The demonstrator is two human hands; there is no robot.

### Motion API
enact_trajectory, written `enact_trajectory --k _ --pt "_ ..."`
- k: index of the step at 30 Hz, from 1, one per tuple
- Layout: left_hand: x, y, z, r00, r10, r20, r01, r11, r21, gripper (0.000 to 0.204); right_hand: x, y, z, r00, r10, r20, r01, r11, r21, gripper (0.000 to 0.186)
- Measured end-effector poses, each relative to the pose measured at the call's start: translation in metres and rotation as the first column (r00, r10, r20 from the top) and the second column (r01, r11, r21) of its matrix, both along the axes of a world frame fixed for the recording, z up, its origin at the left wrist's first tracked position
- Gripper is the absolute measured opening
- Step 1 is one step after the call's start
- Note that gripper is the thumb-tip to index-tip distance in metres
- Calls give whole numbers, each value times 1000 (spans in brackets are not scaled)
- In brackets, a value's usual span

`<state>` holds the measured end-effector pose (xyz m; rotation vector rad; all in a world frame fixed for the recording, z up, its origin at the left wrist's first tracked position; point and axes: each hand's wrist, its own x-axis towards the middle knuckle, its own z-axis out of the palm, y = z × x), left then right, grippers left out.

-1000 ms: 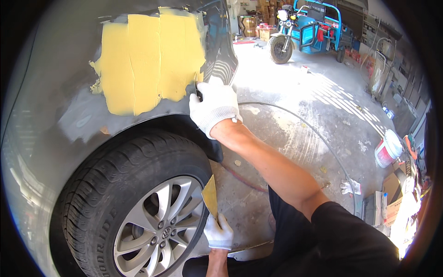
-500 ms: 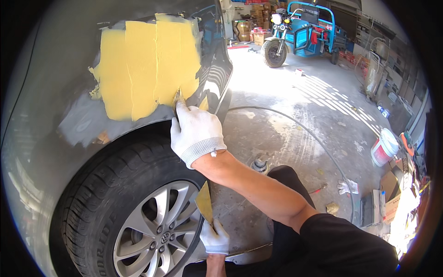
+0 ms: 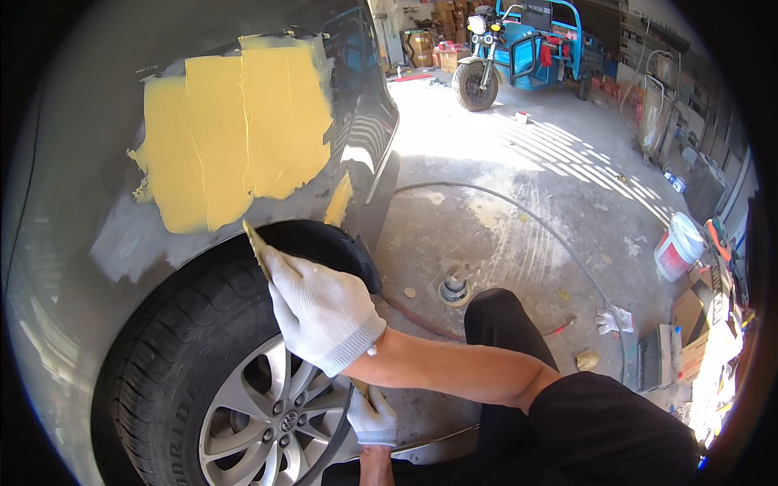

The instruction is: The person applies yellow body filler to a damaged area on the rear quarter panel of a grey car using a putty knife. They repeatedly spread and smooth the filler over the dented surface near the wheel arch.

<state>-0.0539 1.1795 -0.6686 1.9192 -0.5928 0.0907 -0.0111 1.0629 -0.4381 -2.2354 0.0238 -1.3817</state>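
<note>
A broad patch of yellow putty (image 3: pixel 227 138) covers part of the grey car panel (image 3: pixel 73 211) above the tyre (image 3: pixel 170 348) and silver alloy wheel (image 3: pixel 267 421). My right hand (image 3: pixel 320 308), in a white glove, grips a thin putty-smeared spreader (image 3: pixel 253 239), its tip just below the patch near the wheel arch. Whether the tip touches the panel I cannot tell. My left hand (image 3: pixel 371 417), also gloved, holds a yellowish flat plate low by the wheel, mostly hidden behind my right forearm. A small yellow streak (image 3: pixel 339 198) lies on the panel right of the patch.
A blue three-wheeler (image 3: pixel 523 44) stands at the back. A hose (image 3: pixel 547 227) curves over the concrete floor past a round metal object (image 3: pixel 455 285). A white bucket (image 3: pixel 679 243), cardboard (image 3: pixel 689 316) and a loose glove (image 3: pixel 614 318) lie at the right.
My right hand has moved down and left, away from the lower right edge of the putty, with the spreader. A yellow streak now shows there. My left hand's plate has become mostly hidden.
</note>
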Motion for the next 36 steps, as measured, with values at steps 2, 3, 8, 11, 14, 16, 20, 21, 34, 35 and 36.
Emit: enact_trajectory --k 2,3,8,11,14,16,20,21,34,35,36 --pt "2 1 7 1000 -12 0 12 1000 -17 17 -9 -1 -7 997 18 72 -18 1000 1 36" --pt "2 3 6 1000 8 7 -8 1000 10 18 -14 -3 -10 994 26 107 -26 1000 2 36" --pt "0 8 9 998 65 -13 -65 996 55 22 -2 -70 1 978 -168 128 148 977 153 16" --pt "-2 2 7 998 50 -35 -49 998 32 21 16 -119 13 952 -298 -73 306 907 289 26" --pt "-2 1 10 998 55 -31 -54 997 54 22 33 -147 22 948 -276 -158 313 896 316 28" --pt "-2 0 12 997 59 -41 -56 997 60 22 44 -154 29 947 -257 -191 308 894 324 28" --pt "-2 -3 15 997 58 -47 -56 998 30 22 53 -155 50 924 -217 -314 319 890 326 24" --pt "-2 -3 14 998 54 -39 -53 998 27 22 52 -153 56 919 -203 -339 317 890 327 22" --pt "0 2 10 998 70 -8 -69 996 57 22 41 -98 54 938 -312 -150 329 938 109 23" --pt "1 2 8 998 63 7 -64 996 65 21 39 -93 53 949 -286 -130 302 946 120 22" --pt "0 2 7 998 64 14 -65 996 60 21 39 -88 52 959 -260 -110 273 953 131 21"
